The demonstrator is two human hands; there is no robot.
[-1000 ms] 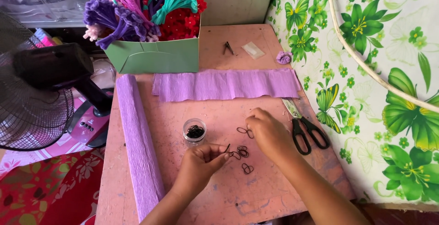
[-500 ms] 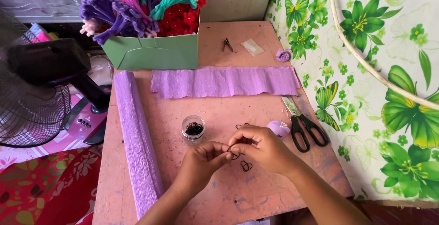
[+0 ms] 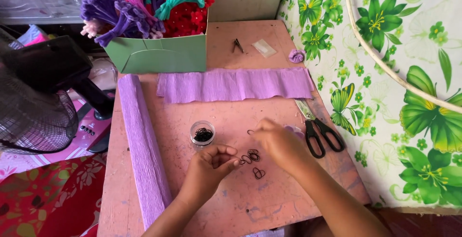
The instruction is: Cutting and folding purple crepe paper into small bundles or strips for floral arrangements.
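Hands low centre on pink tabletop (image 3: 288, 39). Left hand (image 3: 209, 167) curled, fingertips pinching small black elastic loop. Right hand (image 3: 279, 143) pinching another black loop at 10 o'clock of itself. Loose black loops (image 3: 252, 157) lie between hands. Clear jar (image 3: 202, 134) of loops at 12 o'clock of left hand. Scissors (image 3: 320, 131) at 3 o'clock. Purple crepe strip (image 3: 236, 84) at 12 o'clock, crepe roll (image 3: 142, 145) at 9 o'clock.

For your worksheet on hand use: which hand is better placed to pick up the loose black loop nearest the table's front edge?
Probably the left hand: its fingertips are just beside the black loop, while the right hand is raised farther back, pinching another loop.
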